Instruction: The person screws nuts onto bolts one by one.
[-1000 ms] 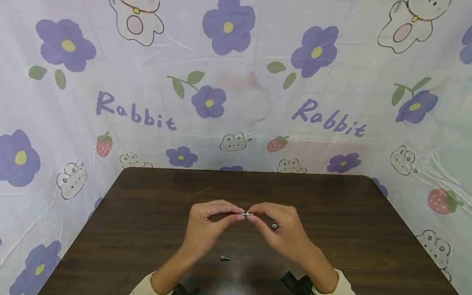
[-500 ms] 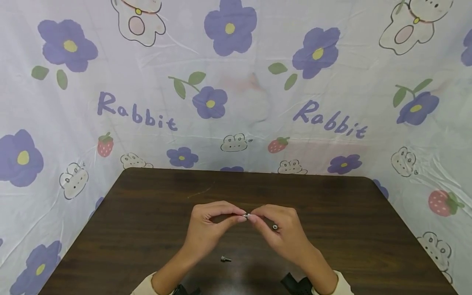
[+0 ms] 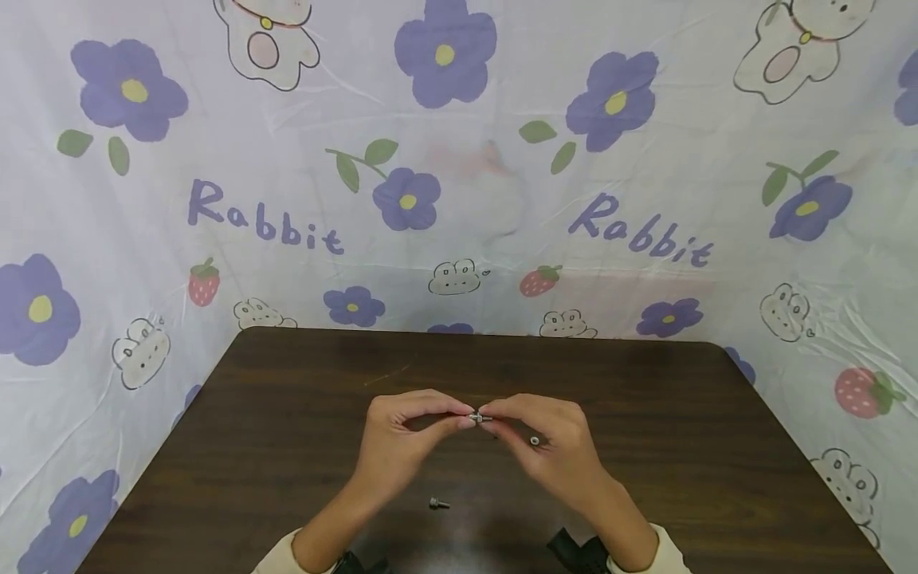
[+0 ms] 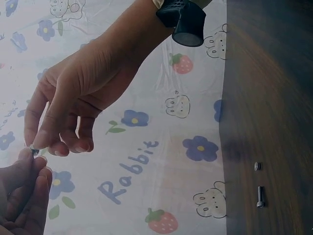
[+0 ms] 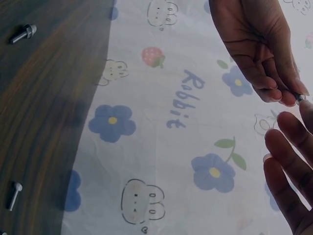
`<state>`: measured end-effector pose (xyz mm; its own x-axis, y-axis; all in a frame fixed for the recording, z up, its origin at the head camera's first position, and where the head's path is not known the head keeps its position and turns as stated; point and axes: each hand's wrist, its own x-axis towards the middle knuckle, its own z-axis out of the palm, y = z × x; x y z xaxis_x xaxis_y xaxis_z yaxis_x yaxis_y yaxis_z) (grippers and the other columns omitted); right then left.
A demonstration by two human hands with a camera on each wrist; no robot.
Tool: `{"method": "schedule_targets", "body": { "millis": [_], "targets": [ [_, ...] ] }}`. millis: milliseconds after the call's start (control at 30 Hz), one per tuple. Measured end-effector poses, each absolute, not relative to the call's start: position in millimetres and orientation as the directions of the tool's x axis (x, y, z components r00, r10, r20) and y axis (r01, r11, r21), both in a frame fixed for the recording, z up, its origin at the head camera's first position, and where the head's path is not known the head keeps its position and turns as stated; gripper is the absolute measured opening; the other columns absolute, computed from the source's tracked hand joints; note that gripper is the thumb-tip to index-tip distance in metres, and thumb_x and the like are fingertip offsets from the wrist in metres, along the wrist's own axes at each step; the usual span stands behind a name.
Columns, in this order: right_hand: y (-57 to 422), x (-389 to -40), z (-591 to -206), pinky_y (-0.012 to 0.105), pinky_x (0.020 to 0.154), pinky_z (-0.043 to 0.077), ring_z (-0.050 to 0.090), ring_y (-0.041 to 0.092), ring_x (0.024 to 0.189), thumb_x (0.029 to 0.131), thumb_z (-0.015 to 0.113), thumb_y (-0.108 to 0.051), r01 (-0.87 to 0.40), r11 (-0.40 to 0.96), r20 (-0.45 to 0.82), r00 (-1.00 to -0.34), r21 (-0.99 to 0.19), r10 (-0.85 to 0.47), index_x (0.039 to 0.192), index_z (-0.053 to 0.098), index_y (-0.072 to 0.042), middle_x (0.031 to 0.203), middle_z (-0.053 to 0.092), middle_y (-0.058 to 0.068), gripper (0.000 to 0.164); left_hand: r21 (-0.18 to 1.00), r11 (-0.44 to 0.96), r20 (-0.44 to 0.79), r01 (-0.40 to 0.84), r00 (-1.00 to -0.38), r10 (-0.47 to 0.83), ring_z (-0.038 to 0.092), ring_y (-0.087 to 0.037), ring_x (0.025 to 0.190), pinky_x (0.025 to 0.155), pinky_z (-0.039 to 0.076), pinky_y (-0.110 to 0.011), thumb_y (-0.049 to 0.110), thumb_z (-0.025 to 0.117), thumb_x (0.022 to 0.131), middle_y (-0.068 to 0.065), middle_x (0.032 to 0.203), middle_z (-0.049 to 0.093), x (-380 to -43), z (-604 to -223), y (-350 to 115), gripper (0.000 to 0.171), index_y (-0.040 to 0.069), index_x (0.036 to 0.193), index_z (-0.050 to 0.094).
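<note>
At the middle of the head view, a small silver bolt is held level above the table between both hands' fingertips. My left hand pinches its left end between thumb and index finger. My right hand is at the bolt's other end, its index fingertip on the metal and its thumb just below. Fingertips hide part of the bolt, also in the left wrist view. Another bolt, with a thicker collar near its head, lies nearer the body. A small ring-shaped metal end shows through the right hand's gap.
The dark wooden table carries the loose hardware; the right wrist view shows a collared bolt and a round-headed bolt. A printed cloth hangs behind and beside it. Black wrist gear sits on the right forearm.
The right fingertips closed over the bolt's right end half a second ago and have now moved slightly apart, showing more of it. The left hand and the loose bolts stay put.
</note>
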<state>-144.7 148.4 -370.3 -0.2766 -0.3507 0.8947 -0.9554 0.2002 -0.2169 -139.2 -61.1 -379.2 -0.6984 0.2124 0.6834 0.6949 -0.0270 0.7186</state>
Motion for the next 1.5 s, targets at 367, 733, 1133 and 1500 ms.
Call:
{"method": "schedule_targets", "body": {
  "millis": [367, 733, 1133, 1500],
  "targets": [
    [146.0, -143.3, -373.0, 0.024, 0.066, 0.058, 0.07, 0.012, 0.074, 0.102, 0.065, -0.019, -0.931, 0.236, 0.862, -0.35, -0.278, -0.368, 0.104, 0.073, -0.005, 0.09, 0.075, 0.004, 0.017, 0.687, -0.027, 0.715, 0.727, -0.667, 0.21, 0.073, -0.018, 0.083, 0.076, 0.061, -0.033, -0.001, 0.08, 0.084, -0.003, 0.09, 0.077, -140.2, -378.7, -60.8, 0.013, 0.006, 0.095, 0.081],
    [145.9, -139.2, -376.3, 0.017, 0.06, 0.05, 0.061, 0.005, 0.067, 0.1, 0.064, -0.011, -0.898, 0.276, 0.813, -0.431, -0.343, -0.392, 0.101, 0.067, -0.01, 0.08, 0.069, -0.003, 0.004, 0.624, -0.012, 0.764, 0.781, -0.607, 0.221, 0.073, -0.016, 0.081, 0.074, 0.061, -0.03, -0.001, 0.08, 0.083, -0.005, 0.088, 0.077, -140.8, -380.3, -58.9, 0.013, 0.005, 0.094, 0.08],
    [147.3, -137.6, -374.7, 0.016, 0.059, 0.05, 0.06, 0.004, 0.064, 0.098, 0.063, -0.004, -0.884, 0.29, 0.792, -0.461, -0.367, -0.401, 0.102, 0.069, -0.012, 0.076, 0.066, -0.006, 0.01, 0.633, -0.022, 0.759, 0.774, -0.615, 0.215, 0.073, -0.017, 0.081, 0.073, 0.061, -0.031, -0.001, 0.081, 0.083, -0.006, 0.088, 0.077, -140.7, -379.9, -59.0, 0.012, 0.005, 0.093, 0.08],
    [147.3, -141.8, -371.8, 0.024, 0.069, 0.059, 0.073, 0.015, 0.079, 0.101, 0.066, -0.02, -0.928, 0.234, 0.844, -0.362, -0.289, -0.395, 0.108, 0.069, -0.004, 0.093, 0.076, 0.006, 0.018, 0.661, -0.041, 0.74, 0.749, -0.642, 0.199, 0.074, -0.019, 0.082, 0.074, 0.061, -0.032, -0.001, 0.081, 0.082, -0.005, 0.089, 0.077, -142.0, -379.6, -62.0, 0.013, 0.004, 0.094, 0.08]
  ]
}}
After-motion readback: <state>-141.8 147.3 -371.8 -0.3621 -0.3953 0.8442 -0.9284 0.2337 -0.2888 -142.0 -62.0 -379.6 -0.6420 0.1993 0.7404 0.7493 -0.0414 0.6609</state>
